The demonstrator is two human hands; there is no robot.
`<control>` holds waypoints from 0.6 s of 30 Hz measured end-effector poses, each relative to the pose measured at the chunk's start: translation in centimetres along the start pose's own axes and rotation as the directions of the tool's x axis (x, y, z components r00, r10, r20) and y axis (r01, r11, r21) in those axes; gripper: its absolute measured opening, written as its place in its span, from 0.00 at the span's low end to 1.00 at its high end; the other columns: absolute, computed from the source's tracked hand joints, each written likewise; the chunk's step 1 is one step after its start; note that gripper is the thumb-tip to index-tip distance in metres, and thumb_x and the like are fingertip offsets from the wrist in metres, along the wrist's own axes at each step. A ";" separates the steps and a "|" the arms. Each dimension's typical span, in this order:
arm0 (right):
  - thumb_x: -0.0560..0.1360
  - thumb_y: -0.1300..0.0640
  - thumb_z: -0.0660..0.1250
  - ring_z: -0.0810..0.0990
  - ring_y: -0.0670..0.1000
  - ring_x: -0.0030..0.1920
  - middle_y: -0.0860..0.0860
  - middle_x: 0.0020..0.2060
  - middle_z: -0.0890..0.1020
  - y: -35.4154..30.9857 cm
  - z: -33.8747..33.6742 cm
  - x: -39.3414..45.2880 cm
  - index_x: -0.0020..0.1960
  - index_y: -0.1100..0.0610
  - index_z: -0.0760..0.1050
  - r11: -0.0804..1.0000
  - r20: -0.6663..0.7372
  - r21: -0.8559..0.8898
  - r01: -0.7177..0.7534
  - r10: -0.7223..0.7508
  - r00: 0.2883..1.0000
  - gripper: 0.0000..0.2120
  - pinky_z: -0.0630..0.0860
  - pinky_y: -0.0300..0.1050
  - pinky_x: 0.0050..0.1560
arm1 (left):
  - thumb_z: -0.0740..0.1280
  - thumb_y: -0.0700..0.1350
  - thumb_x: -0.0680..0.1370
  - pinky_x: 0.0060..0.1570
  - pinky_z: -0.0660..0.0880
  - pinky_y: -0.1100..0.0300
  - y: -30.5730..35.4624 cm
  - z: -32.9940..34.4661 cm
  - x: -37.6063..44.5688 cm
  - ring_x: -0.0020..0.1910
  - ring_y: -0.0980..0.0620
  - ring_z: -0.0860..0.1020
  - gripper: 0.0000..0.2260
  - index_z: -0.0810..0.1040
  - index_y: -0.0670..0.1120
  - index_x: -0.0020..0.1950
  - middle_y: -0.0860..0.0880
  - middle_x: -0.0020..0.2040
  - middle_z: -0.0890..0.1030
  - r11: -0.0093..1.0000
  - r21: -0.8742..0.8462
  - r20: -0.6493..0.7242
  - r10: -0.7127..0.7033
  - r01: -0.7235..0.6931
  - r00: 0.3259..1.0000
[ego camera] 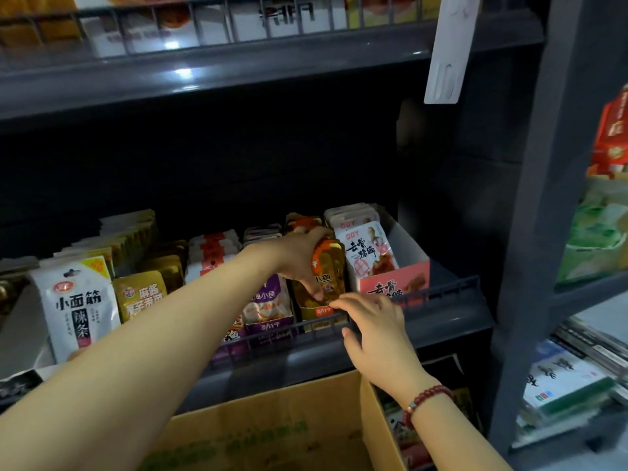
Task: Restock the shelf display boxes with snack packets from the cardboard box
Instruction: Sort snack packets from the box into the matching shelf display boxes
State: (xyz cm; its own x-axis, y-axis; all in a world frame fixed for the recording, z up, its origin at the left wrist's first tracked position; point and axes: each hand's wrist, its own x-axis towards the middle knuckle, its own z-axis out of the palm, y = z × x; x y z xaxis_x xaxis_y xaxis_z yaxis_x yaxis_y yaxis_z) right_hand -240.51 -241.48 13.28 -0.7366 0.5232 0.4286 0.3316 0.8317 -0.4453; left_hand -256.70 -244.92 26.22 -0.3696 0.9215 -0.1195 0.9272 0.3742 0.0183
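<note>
My left hand (299, 256) reaches into the shelf and grips a bunch of yellow-gold snack packets (331, 266), which stand in the gold display box (321, 312). The fingertips of my right hand (370, 331) touch the front edge of that gold box, fingers straight; a red bead bracelet sits on the wrist. A purple display box (268, 321) of purple packets stands just left of it. To the right is a pink display box (396, 283) of white and pink packets. The open cardboard box (272, 430) is below the shelf, at the bottom of the view.
A low wire rail (441, 294) runs along the shelf front. White noodle-snack bags (76, 300) and gold packets (142, 294) fill the left of the shelf. A dark upper shelf (204, 73) hangs overhead. A grey upright (543, 198) bounds the right, with more goods beyond.
</note>
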 end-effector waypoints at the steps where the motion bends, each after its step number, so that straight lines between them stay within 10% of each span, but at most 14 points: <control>1: 0.79 0.54 0.58 0.59 0.46 0.69 0.40 0.69 0.66 0.0 0.0 0.0 0.70 0.43 0.64 1.000 -0.003 0.010 0.000 0.000 1.000 0.20 0.53 0.46 0.70 | 0.80 0.54 0.64 0.69 0.67 0.47 0.0 -0.2 -0.1 0.74 0.42 0.61 0.54 0.46 0.57 0.79 0.47 0.77 0.55 1.000 -0.009 0.022 -0.016 0.016 1.000; 8: 0.78 0.56 0.63 0.60 0.44 0.72 0.45 0.71 0.63 -1.0 -0.9 1.0 0.76 0.47 0.53 0.919 -0.019 0.381 -0.107 0.124 0.992 0.31 0.61 0.48 0.73 | 0.72 0.65 0.68 0.69 0.67 0.51 -0.5 -0.2 -0.7 0.73 0.44 0.65 0.52 0.45 0.48 0.80 0.45 0.77 0.61 0.992 0.024 0.053 -0.127 0.126 0.990; 18: 0.75 0.47 0.64 0.75 0.54 0.58 0.56 0.67 0.67 -3.5 -0.8 5.6 0.77 0.48 0.46 0.856 0.134 0.402 -0.325 0.296 0.946 0.38 0.77 0.45 0.51 | 0.73 0.57 0.71 0.70 0.63 0.54 -2.2 0.5 -1.1 0.75 0.47 0.61 0.49 0.41 0.54 0.79 0.48 0.79 0.55 0.991 -0.127 0.031 -0.047 0.050 0.998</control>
State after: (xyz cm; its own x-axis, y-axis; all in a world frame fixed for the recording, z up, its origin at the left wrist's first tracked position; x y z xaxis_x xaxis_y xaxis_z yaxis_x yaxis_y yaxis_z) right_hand -245.37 -241.31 17.91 -0.6774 0.7162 0.1678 0.2866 0.4670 -0.8365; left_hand -258.27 -246.82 25.83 -0.4105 0.8993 -0.1507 0.8921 0.4303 0.1381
